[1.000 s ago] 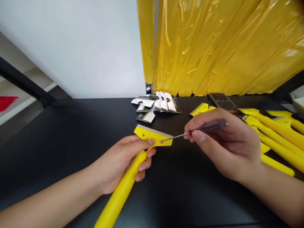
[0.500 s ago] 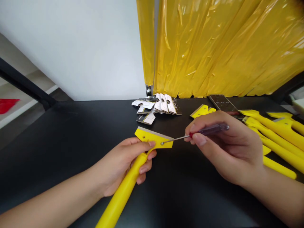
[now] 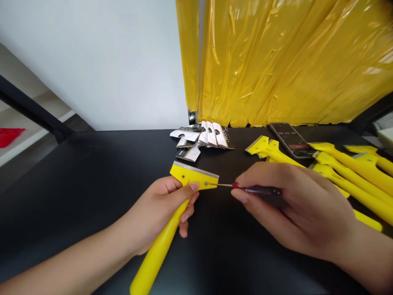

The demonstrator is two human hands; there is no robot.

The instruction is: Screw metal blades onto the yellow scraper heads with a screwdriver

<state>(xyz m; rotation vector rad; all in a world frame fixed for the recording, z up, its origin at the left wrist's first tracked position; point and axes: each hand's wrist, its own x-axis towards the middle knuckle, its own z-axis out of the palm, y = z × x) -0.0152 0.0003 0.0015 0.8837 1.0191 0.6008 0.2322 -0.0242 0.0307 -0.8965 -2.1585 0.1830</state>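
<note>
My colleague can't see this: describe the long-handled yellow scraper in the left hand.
At the matte black table, look left of the loose group of yellow scrapers, to the bare left hand. It grips a long-handled yellow scraper with a metal-edged head. Unlike its neighbours, it has a red-collared, dark-handled screwdriver pointed at its small silver screw.

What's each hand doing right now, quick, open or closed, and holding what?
Left hand: closed, holding a yellow scraper.
Right hand: closed, holding a screwdriver pointed toward the scraper's screw.
</note>
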